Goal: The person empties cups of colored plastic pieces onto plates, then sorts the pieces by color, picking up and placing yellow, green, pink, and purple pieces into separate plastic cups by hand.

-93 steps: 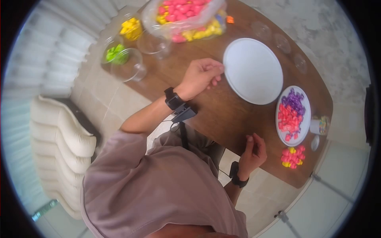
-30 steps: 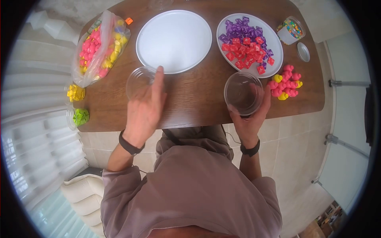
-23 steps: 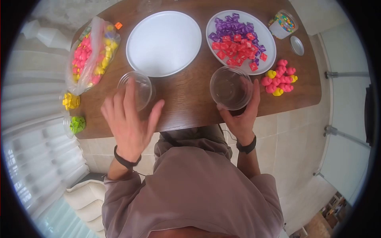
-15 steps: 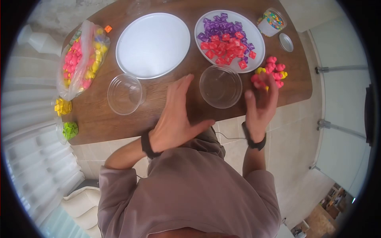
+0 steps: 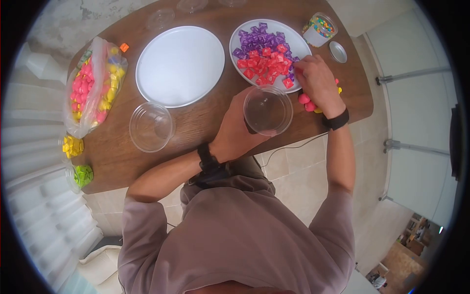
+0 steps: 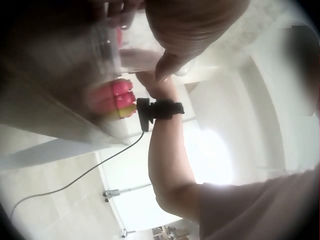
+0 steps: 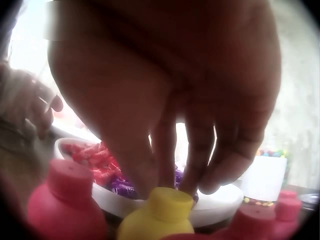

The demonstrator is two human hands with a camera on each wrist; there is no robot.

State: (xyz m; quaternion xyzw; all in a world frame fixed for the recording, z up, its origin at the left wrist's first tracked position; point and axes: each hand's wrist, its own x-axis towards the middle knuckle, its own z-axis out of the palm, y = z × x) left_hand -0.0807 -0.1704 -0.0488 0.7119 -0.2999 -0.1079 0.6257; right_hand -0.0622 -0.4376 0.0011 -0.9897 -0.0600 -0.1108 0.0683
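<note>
My left hand curls round a clear plastic cup at the table's front edge; the left wrist view shows that hand large at the top. My right hand reaches over the near right rim of an oval white plate. On the plate lie purple wrapped candies and red wrapped candies. In the right wrist view the fingers of my right hand point down at the purple candies; a yellow bottle-shaped piece hides their tips, so I cannot tell whether they pinch one. Pink pieces lie under the wrist.
Left of the candy plate lies a round white plate. A second clear cup stands nearer me. A bag of pink and yellow pieces sits far left, beyond yellow and green packets. A jar and lid stand right.
Both cups have come onto the near table. My left hand left one cup and took the other from my right hand, which moved past the pink pieces to the candy plate.
</note>
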